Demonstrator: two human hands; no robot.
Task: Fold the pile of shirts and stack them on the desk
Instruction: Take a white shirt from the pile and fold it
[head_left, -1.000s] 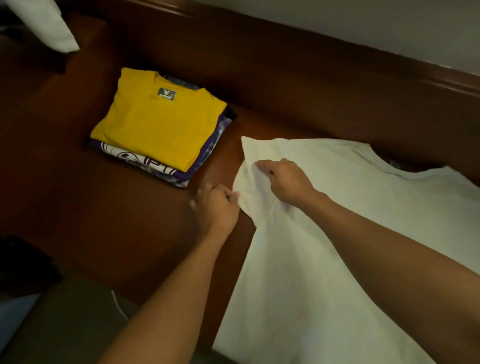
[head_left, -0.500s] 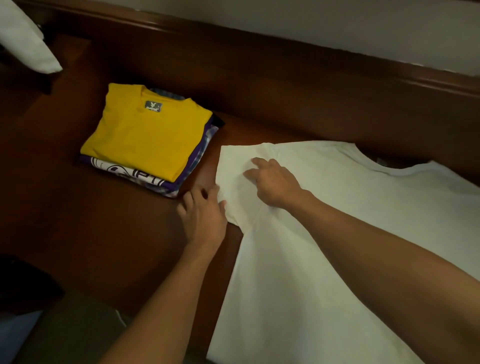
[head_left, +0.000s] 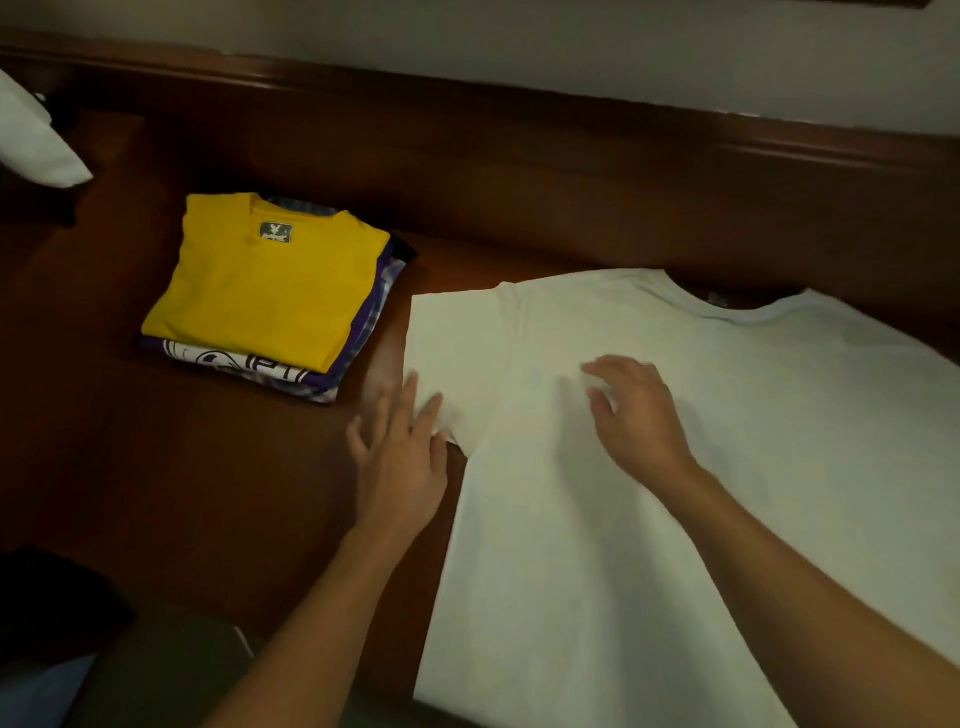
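White cotton T-shirt (head_left: 597, 571) lies flat on the dark wooden desk (head_left: 208, 493), right of the yellow-topped folded stack (head_left: 260, 291). My left hand (head_left: 400, 462), fingers spread, sits at its sleeve edge. My right hand (head_left: 636, 415) hovers loosely curled, holding nothing. A careless sweep could rumple the sleeve — or drag cloth off the near edge. The shirt's right sleeve and hem are cut off.

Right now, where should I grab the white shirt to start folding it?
Pinch the white shirt by its sleeve's outer hem, coming from the left, beside the left hand. That hem lies flat on the desk with its edge free, so you can probably slide under and fold it inward.
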